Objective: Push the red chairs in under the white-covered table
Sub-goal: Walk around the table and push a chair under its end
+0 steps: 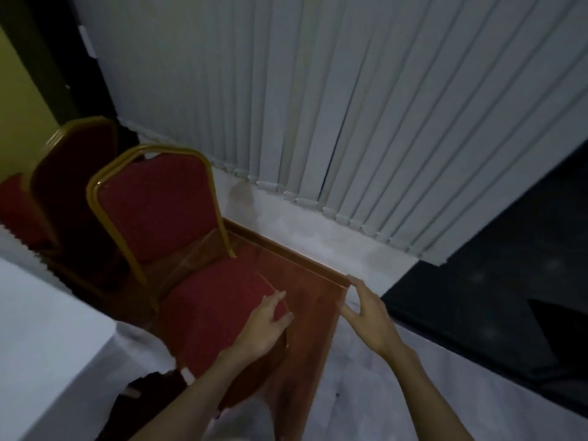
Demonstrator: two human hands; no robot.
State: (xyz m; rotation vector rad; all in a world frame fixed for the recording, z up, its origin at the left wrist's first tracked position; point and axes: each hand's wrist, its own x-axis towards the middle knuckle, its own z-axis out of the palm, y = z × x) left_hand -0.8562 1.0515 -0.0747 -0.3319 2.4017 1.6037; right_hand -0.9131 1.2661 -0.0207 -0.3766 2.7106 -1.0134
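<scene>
Fingers (280,296) of your left hand (265,326) are lying spread on the near red chair (203,300) beside the white tabletop (41,329); your right hand (370,316) is hovering open, gripping nothing.

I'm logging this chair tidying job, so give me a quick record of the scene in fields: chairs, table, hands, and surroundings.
near chair: red chair, gold frame, beside the table
far chair: second red chair behind it
table: white-covered table, lower left
left hand: left hand open, on the near chair's seat corner
right hand: right hand open, touching nothing
surroundings: vertical blinds
</scene>
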